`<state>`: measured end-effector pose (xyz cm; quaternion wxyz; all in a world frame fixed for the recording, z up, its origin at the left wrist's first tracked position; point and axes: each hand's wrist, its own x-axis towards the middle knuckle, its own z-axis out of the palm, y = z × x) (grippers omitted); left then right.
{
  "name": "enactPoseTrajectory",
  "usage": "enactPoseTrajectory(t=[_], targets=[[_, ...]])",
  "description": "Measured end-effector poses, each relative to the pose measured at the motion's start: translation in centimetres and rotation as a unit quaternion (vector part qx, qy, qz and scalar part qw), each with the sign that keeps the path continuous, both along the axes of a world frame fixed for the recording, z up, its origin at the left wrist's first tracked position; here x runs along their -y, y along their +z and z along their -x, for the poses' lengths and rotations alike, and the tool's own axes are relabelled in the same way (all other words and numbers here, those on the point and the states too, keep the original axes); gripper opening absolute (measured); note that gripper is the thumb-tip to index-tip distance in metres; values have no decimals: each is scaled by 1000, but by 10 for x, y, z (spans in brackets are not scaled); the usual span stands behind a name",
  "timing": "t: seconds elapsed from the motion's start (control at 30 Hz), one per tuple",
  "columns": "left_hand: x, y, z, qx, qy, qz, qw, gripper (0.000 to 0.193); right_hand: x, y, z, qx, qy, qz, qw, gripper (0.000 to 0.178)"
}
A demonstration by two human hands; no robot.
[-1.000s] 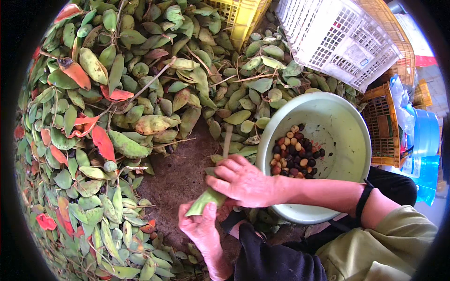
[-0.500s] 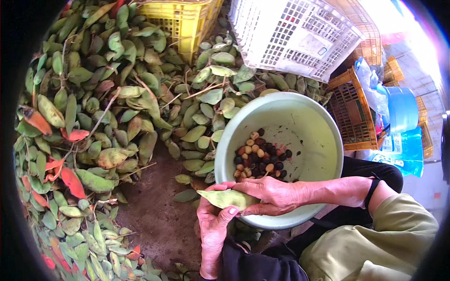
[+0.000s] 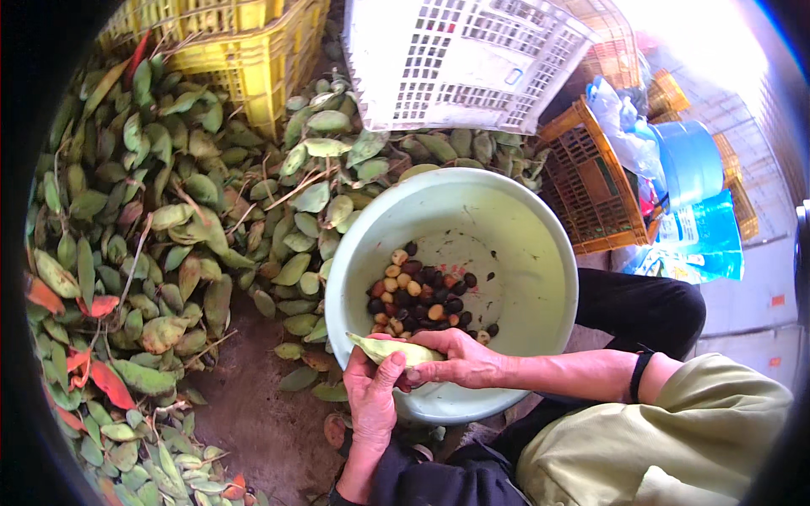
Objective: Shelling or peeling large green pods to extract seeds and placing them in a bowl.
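Observation:
A pale green pod is held between both my hands over the near left rim of a light green basin. My left hand grips the pod from the near side, thumb laid along it. From the right, my right hand closes on the pod's other end, its fingers partly hidden behind it. Dark brown and cream-coloured seeds lie in the basin's lower left, with a few reddish bits among them. Whether the pod is split cannot be seen.
A wide heap of green pods with some red ones covers the left and back. Behind it stand a yellow crate and a white crate. An orange crate, blue tub and blue bag are at right.
The view has shifted, so basin and crates sit further left in it. Both hands still hold the pod, which has turned slightly; my right hand has drawn closer over it.

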<state>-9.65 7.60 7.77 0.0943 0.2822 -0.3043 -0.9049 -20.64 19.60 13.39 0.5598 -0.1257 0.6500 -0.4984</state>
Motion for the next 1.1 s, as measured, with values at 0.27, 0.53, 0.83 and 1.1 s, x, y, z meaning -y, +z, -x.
enactPoseTrajectory(t=[0.27, 0.53, 0.83, 1.1], targets=[[-1, 7, 15, -24, -167, 145, 975, 51, -33, -3, 13, -210, 104, 55, 971, 65], [6, 29, 27, -39, -299, 325, 897, 48, -45, -4, 1, -286, 99, 42, 952, 69], [-6, 11, 16, -32, -263, 253, 931, 44, -46, -22, -12, -297, 39, 75, 951, 51], [0, 34, 19, 10, -213, 257, 943, 31, -33, -28, -9, -288, -15, 103, 952, 47]])
